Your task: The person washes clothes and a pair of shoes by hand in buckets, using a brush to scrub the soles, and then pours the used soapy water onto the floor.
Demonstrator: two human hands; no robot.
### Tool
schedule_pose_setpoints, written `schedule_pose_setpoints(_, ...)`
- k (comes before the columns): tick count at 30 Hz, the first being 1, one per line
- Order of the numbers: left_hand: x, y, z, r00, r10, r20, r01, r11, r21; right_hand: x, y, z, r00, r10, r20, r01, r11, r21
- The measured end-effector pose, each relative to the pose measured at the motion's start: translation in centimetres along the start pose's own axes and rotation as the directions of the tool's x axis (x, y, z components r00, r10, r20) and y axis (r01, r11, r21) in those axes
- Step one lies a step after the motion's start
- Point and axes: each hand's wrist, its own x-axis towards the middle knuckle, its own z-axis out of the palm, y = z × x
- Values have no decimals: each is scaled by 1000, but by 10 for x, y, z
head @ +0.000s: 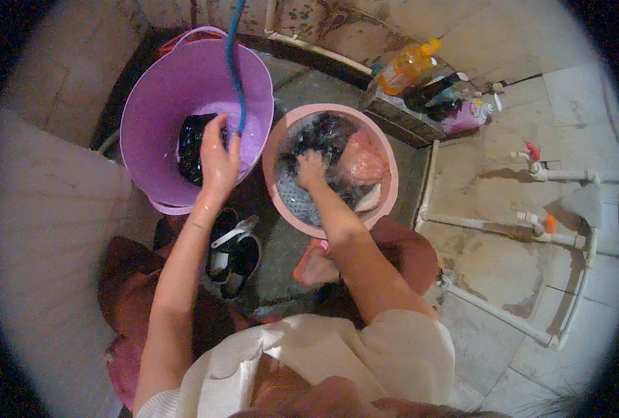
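My left hand [220, 159] hangs over the purple plastic tub [152, 115], fingers spread, with nothing seen in its grasp. Below it a dark wet cloth [189, 151] lies at the bottom of the tub. A blue-green hose [240, 94] runs down into the tub beside my fingers. To the right, my right hand [312, 170] reaches into the pink basin [270, 167], on dark wet cloth [335, 130] in sudsy water; whether it grips the cloth is unclear. A pinkish-red cloth [363, 159] and a whitish piece [369, 198] lie at the basin's right side.
A white-handled brush [228, 235] lies across a container of dark items [233, 266] near my feet. On a ledge [401, 112] at the upper right are an orange bottle [401, 68] and a pink bottle [463, 117]. White pipes [497, 308] with taps line the tiled wall.
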Motion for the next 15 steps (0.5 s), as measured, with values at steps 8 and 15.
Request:
schedule_pose_setpoints(8,-48,48,9,958,255,131,-242,965,-104,-17,31,7,910,-33,414,113,979,-170)
schedule_pose_setpoints(15,-89,19,23,956,85,281,-53,991,-120,-5,-12,-238,822,-200,532,329,931,-157)
